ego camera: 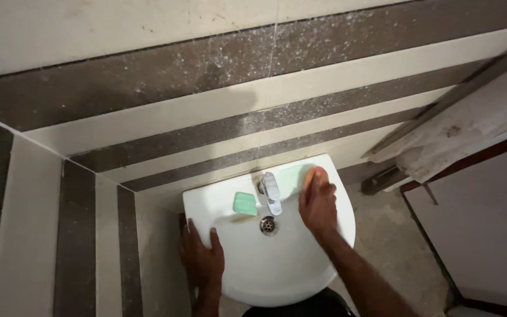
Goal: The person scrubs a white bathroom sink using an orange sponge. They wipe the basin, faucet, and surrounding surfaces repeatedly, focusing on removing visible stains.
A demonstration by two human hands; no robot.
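White washbasin [277,264] under scrub, back ledge stage. My right hand [318,202] is clenched on a green-and-orange sponge [307,175], pressed on the basin ledge right of the chrome tap [270,192]. Green soap bar [244,203] lies left of the tap. My left hand [202,255] lies flat, fingers spread, bracing the basin's left rim. Judged next: firm strokes around the tap base

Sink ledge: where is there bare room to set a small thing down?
Bare: the basin bowl in front of the drain, between both hands. Crowded: the ledge, with green soap, tap, and right hand pressing an orange scrubber. Left hand covers the left rim.
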